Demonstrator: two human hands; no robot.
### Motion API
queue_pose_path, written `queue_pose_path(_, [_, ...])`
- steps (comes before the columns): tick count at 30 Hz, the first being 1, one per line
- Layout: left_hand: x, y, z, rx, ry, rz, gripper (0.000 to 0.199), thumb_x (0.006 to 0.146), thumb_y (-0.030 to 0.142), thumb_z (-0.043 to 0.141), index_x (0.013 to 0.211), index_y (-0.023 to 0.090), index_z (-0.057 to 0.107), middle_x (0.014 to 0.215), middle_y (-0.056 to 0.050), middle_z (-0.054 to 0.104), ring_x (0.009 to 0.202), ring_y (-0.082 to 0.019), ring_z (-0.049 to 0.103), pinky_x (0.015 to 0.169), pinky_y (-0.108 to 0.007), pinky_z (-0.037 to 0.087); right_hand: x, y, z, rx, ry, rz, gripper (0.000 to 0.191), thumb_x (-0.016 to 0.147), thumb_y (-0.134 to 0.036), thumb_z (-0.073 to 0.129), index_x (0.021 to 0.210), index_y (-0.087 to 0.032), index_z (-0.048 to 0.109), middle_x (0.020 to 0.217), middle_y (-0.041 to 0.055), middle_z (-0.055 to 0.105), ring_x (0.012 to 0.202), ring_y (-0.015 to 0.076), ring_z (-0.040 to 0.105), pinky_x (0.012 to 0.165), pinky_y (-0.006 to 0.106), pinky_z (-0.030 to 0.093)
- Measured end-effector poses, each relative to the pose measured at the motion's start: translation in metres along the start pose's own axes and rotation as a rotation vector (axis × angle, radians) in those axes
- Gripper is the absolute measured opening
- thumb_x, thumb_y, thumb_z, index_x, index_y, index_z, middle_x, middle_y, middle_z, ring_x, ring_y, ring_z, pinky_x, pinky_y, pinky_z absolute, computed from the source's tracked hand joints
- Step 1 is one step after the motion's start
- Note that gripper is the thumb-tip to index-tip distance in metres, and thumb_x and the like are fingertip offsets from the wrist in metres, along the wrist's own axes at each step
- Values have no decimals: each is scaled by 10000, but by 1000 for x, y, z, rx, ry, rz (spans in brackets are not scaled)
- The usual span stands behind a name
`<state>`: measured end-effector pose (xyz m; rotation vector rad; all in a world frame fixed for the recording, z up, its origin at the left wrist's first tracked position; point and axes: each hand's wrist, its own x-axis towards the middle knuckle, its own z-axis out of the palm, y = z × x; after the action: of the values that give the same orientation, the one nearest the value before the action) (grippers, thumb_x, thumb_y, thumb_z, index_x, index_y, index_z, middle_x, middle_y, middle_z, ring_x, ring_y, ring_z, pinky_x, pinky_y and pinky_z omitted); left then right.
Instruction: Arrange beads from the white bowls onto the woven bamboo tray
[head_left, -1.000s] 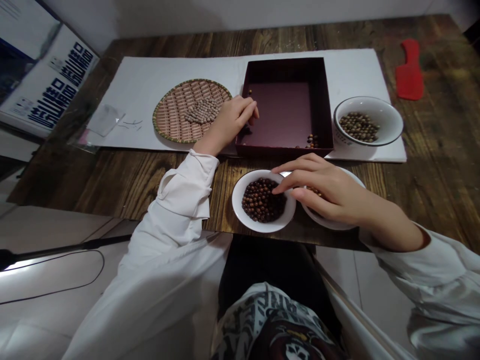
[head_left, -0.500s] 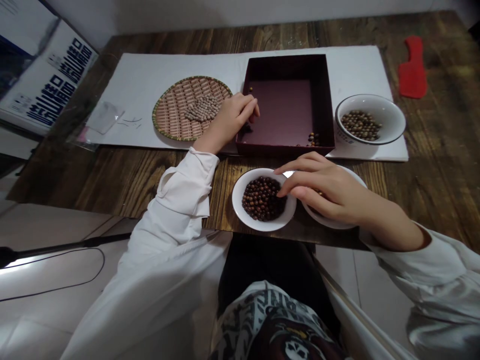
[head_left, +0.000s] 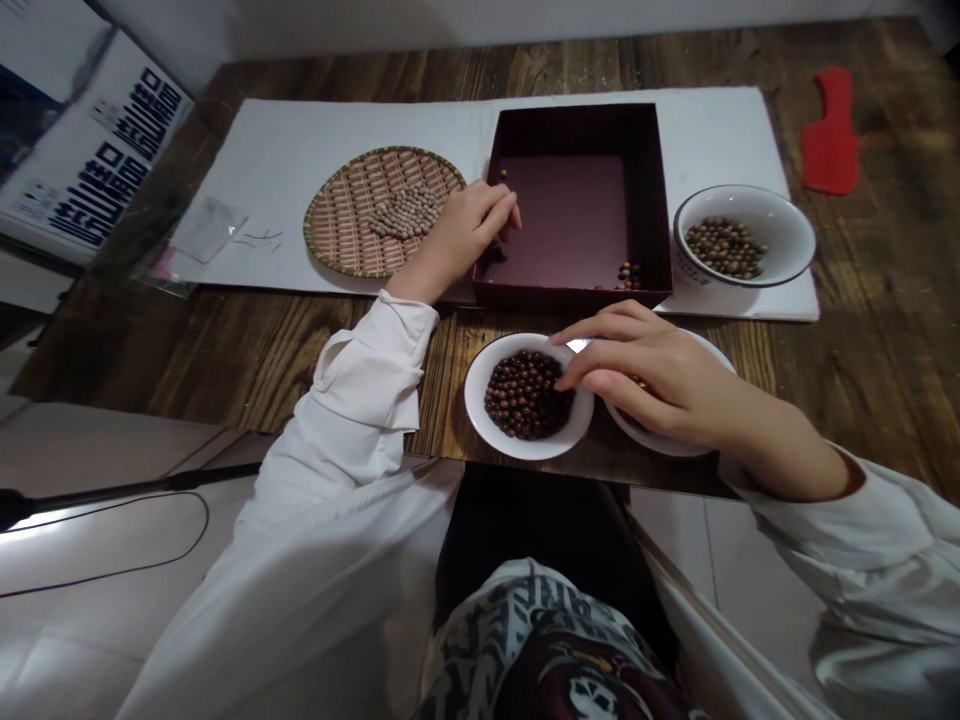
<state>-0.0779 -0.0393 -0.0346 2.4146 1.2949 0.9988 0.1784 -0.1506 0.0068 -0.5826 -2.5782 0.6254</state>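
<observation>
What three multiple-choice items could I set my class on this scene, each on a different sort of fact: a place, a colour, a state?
1. Where is the person's left hand?
A. Inside a white bowl
B. At the left wall of the maroon box
C. Under the table

2. What colour is the paddle-shaped piece at the far right of the wooden table?
A. Blue
B. Yellow
C. Red

3. How do the pale beads lie in the round woven tray?
A. In one small heap
B. Spread evenly to the rim
C. Sealed in a bag

Answers:
1. B: the fingertips reach over that wall.
2. C: the piece shows plainly red against the wood.
3. A: they form one patch, with bare weave around it.
</observation>
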Motion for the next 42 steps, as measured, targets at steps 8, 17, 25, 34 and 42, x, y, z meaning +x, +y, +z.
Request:
queue_pose_path(8, [1,-1,0,10,-3,5,349,1007,258,369,743,216,595,730,-27,663,870,-196,612,843,-318,432,0,-4,1,21,-79,-36,327,994,-360,425,1023,-183,699,1264,126,648,1164,267,559,976,439,409])
queue_pose_path(17, [1,-2,0,6,-23,-20,382,1010,359,336,751,241,591,761,-39,665,896,-219,609,882,-358,435,0,-8,4,3,-149,-43,413,1002,-432,391,1061,-165,701,1314,160,619,1203,296,535,1007,495,391])
queue_pose_path(25, [1,-3,2,-21,10,-1,384,986,388,341,709,287,587,717,-38,667,849,-237,610,847,-396,449,1,-8,4,-20,-137,-38,401,999,-424,390,1067,-175,697,1315,156,622,1196,298,543,992,513,408])
queue_pose_path(34, [2,-6,3,-32,14,17,465,1013,480,287,727,279,593,716,-20,667,826,-191,571,833,-373,436,-1,-10,6,-6,-161,-43,376,994,-399,418,1078,-161,696,1343,164,600,1201,299,538,1000,494,393])
queue_pose_path(42, [2,-5,4,-31,24,21,457,1033,436,294,724,274,590,709,-15,655,820,-183,571,821,-369,423,-1,-11,4,-1,-122,-44,376,1011,-374,362,1110,-195,677,1335,123,616,1196,279,541,995,495,414])
